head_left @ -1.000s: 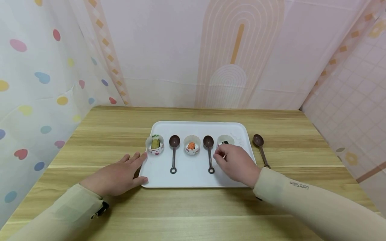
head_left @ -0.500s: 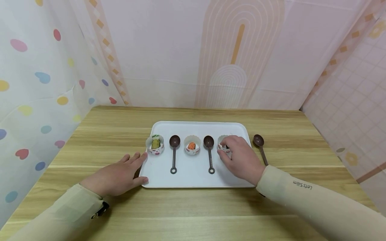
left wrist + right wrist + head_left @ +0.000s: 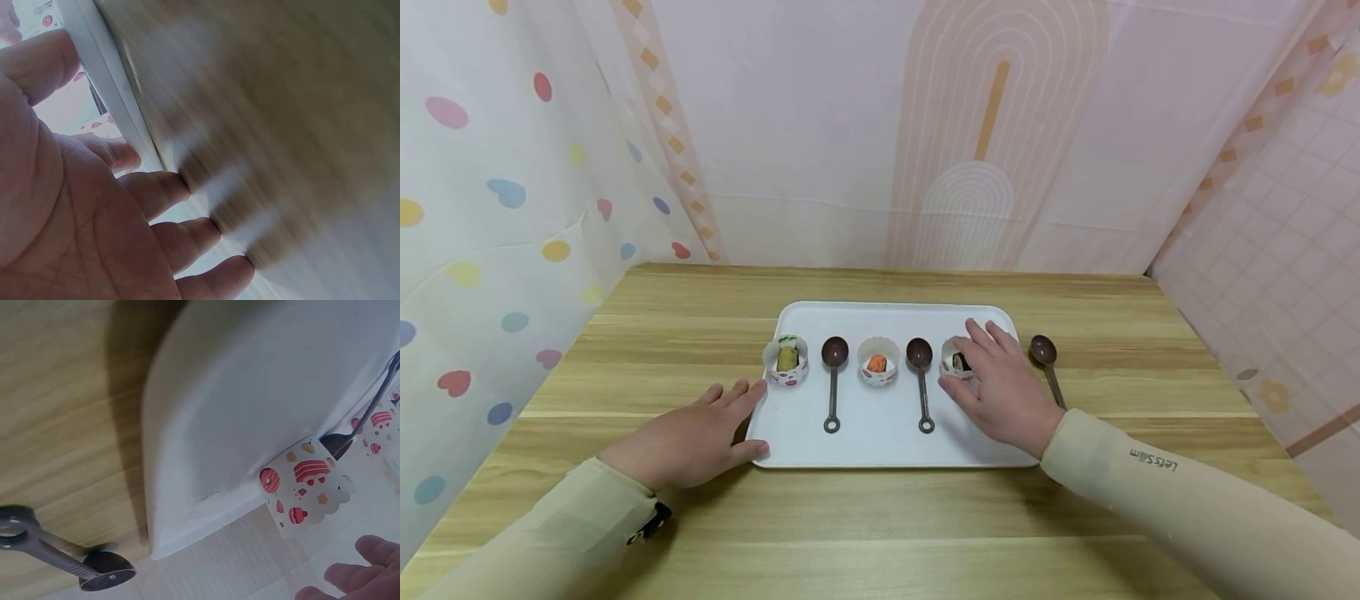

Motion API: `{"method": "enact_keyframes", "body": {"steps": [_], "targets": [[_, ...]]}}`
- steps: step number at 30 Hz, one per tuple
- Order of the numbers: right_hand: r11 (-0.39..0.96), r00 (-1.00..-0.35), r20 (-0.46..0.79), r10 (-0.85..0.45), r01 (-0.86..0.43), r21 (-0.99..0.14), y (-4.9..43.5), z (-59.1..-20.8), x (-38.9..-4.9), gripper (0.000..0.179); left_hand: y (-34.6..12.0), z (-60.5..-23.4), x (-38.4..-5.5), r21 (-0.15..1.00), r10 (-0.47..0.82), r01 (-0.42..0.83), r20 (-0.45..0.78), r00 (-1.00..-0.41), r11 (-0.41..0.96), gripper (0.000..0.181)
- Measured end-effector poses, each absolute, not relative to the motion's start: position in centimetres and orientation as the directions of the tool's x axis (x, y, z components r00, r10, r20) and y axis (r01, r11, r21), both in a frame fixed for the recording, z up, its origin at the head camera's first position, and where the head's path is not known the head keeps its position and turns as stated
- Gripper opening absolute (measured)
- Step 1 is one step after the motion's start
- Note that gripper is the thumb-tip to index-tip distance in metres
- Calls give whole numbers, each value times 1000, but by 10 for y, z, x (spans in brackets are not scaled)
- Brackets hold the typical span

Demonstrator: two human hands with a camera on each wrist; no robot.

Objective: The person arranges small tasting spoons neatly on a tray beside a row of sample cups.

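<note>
My left grip [image 3: 685, 442], fingers spread, touches the left edge of the tray [image 3: 880, 433]; left cup [image 3: 788, 377], first spoon [image 3: 832, 383], middle cup [image 3: 878, 380], second spoon [image 3: 922, 387] and right cup [image 3: 312, 494] look placed; my right grip [image 3: 1006, 396], fingers apart, is at the last; the third spoon [image 3: 1051, 372], on the tabletop [image 3: 880, 533] past the right edge, seems what remains

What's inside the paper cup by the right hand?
A small dark piece shows inside the paper cup; the right hand covers the cup's right side, hiding anything there.
</note>
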State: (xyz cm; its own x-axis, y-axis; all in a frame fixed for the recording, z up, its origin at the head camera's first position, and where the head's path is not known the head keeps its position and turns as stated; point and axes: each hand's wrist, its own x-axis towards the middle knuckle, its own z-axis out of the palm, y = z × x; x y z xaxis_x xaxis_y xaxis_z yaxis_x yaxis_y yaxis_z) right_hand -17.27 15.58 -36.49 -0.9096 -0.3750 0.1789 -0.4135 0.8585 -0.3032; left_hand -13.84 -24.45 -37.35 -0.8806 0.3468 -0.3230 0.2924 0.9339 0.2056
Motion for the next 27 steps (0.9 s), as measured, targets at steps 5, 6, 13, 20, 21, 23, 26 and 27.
{"method": "enact_keyframes", "body": {"steps": [5,6,13,20,21,23,26,27], "targets": [[880,-922,126,-365,-386,-276,159,-366,-173,74,-245,-374,-138,202,345,292,-322,-882,935,96],[885,-924,116,-364,-382,-267,159,-367,-173,77,-245,-374,-138,202,345,292,-321,-882,935,96],[903,-934,50,-353,-354,-244,162,-369,-172,88,-245,-374,-139,205,343,289,-324,-882,935,96],[911,-935,28,-352,-350,-219,165,-371,-172,93,-244,-374,-139,203,347,293,-324,-880,934,96],[911,-935,25,-353,-349,-218,165,-372,-172,94,-244,-374,-139,204,347,293,-323,-881,934,95],[913,-936,18,-352,-348,-215,166,-372,-173,95,-245,-374,-139,203,348,294,-321,-881,934,96],[912,-935,15,-355,-350,-213,167,-373,-173,95,-244,-374,-139,204,347,294,-320,-882,934,95],[913,-935,13,-354,-349,-212,167,-373,-173,95,-244,-373,-139,204,347,294,-320,-882,934,95]]}}
